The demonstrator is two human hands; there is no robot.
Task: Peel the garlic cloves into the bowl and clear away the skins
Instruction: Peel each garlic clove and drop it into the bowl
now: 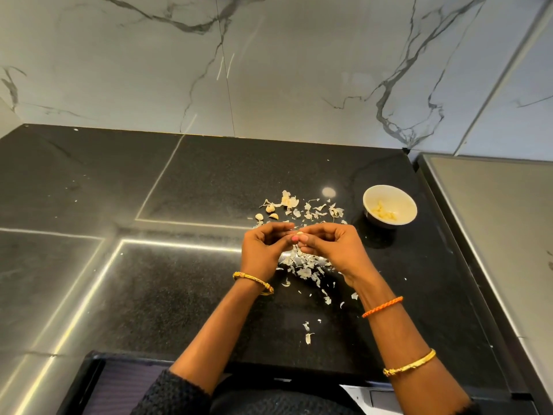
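You've got one garlic clove [300, 234] pinched betw both hands at frame center, left hand [263, 247] & right hand [330, 245] fingers curled round it, mid-peel. Bowl [402, 199] at right holds several peeled cloves, so you're well in. Left to do, I'd say: approx 3 unpeeled cloves [270, 208] just above your hands, plus skins [305, 269] scattered over the black counter [179, 295], none cleared yet
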